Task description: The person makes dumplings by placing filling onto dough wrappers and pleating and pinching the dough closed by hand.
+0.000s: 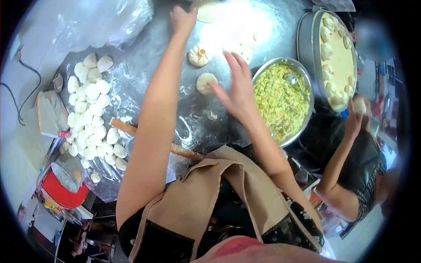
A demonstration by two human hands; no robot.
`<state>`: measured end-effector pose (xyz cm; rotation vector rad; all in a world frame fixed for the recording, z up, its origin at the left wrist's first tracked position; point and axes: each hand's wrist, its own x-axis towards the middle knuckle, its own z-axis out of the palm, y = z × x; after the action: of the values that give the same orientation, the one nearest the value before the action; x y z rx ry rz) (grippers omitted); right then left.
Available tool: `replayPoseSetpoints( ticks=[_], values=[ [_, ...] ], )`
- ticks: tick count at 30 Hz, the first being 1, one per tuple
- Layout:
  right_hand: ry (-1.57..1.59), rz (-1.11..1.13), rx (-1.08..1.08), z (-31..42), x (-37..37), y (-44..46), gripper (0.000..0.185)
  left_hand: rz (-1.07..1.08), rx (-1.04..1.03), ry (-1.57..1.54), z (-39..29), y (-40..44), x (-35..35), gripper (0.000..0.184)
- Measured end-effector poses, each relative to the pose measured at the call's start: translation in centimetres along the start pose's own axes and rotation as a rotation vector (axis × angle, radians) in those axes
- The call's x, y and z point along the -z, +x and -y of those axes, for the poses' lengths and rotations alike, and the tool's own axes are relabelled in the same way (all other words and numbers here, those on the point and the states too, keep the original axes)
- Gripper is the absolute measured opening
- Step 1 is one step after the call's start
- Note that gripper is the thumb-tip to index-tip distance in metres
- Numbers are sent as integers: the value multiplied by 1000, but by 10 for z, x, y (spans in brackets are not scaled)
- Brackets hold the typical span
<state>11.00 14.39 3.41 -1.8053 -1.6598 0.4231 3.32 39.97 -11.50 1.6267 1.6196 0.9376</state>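
My left hand [183, 19] reaches to the far side of the metal table, its fingers apart beside a flat, pale piece of dough [209, 13]. My right hand [239, 90] is open, fingers stretched out, with the thumb at the edge of a pleated bun [205, 83]. Just beyond that bun lies another pleated bun [199, 57] with orange filling showing at its top. Right of my right hand stands a metal bowl [312, 94] of chopped green filling [280, 98], a spoon [291, 79] resting in it.
Many dough pieces [90, 127] lie heaped on the left of the floured table [131, 79]. A rolling pin [186, 152] passes under my left forearm. At the right, a round steamer [316, 57] holds several buns; a co-worker's hand [353, 120] holds a white dough piece [360, 106].
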Motion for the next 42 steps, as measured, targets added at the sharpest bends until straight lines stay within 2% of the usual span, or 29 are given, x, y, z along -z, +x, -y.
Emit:
replayPoseSetpoints(
  ticks=[1,2,4,5,6,8,10,12,13,14,16,18,19,21,22,24,26,28,29,30,32,35,36,38,41,42],
  values=[
    [-21,-16,-13,4,23,-22,65,-85,-85,135,3,12,-22,71],
    [-23,-48,-60,1,43,-48,57,-67,-86,121,1,16,-35,71],
    [-70,-128,-152,-14,81,-104,43,19,84,266,-8,27,-47,70],
    [-113,-172,-201,-28,98,-135,37,214,106,370,-5,39,-45,66],
    [-217,-213,-226,-49,116,-170,29,311,138,420,1,46,-47,61],
    [-451,-182,-364,-83,143,-241,26,313,79,432,-12,25,-26,57],
    [-642,-72,-456,-110,152,-297,24,261,-119,31,-13,-4,-10,58],
    [-328,-60,-589,-110,134,-314,27,71,-137,-498,-25,-45,-2,26],
    [-159,-49,-643,-106,123,-315,29,102,-119,-487,-33,-65,14,26],
    [41,-26,-645,-99,112,-303,31,178,-20,-797,-48,-84,41,40],
    [835,-150,-1092,-91,94,-276,32,313,190,-1421,-75,-120,94,68],
    [-277,51,56,-105,90,-268,30,966,104,-2076,-75,-150,125,70],
    [-288,-47,107,-109,86,-261,28,981,95,-2067,-85,-168,137,70],
    [-316,-272,167,-119,75,-250,24,668,169,-1920,-101,-206,155,53],
    [-360,-270,167,-117,85,-238,20,678,158,-1914,-108,-220,158,53],
    [-347,-291,91,-120,101,-238,17,179,227,-1404,-120,-249,157,53],
    [-382,-415,-16,-114,123,-246,14,192,276,-1462,-118,-271,159,54],
    [-430,-550,-64,-109,141,-253,12,831,421,-2187,-113,-293,160,57],
    [-466,-596,-85,-110,143,-255,10,881,518,-2132,-119,-306,162,63],
    [-501,-641,-104,-113,145,-256,8,886,519,-2133,-118,-315,156,63],
    [-593,-541,-106,-122,137,-257,5,969,574,-2154,-106,-334,141,68],
    [-523,-520,-166,-129,105,-251,7,1046,807,-2065,-109,-357,114,66],
    [-525,-493,-211,-134,92,-244,9,815,846,-1617,-115,-364,107,64],
    [-437,-519,-289,-133,85,-240,14,893,950,-1619,-110,-382,94,62],
    [-208,-635,-482,-131,80,-236,21,852,952,-1507,-107,-402,80,58],
    [-207,-637,-484,-129,81,-236,21,854,952,-1504,-109,-406,78,58]
  ],
)
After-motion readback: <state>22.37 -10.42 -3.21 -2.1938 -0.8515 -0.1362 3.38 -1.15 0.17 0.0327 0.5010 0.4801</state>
